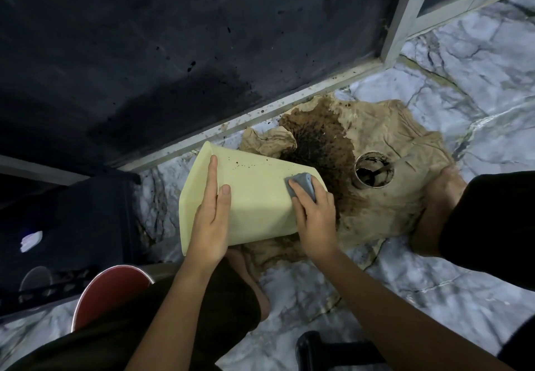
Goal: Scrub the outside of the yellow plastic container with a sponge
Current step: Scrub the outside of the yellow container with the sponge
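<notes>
The pale yellow plastic container (254, 185) lies tilted on its side over the floor, its wide mouth toward the left and its narrow base toward the right. Small dark specks dot its upper side. My left hand (212, 214) rests flat on the container's outer wall near the mouth, fingers straight. My right hand (314, 220) presses a grey sponge (302, 185) against the outside wall near the base, fingers curled over the sponge.
A crumpled brown paper (385, 150) soaked with dark dirt lies under and behind the container. A small white cup (374, 171) with dark residue stands on it. Bare feet (440, 197) press the paper. A red round object (110, 292) sits lower left; a dark wall panel (173, 52) rises behind.
</notes>
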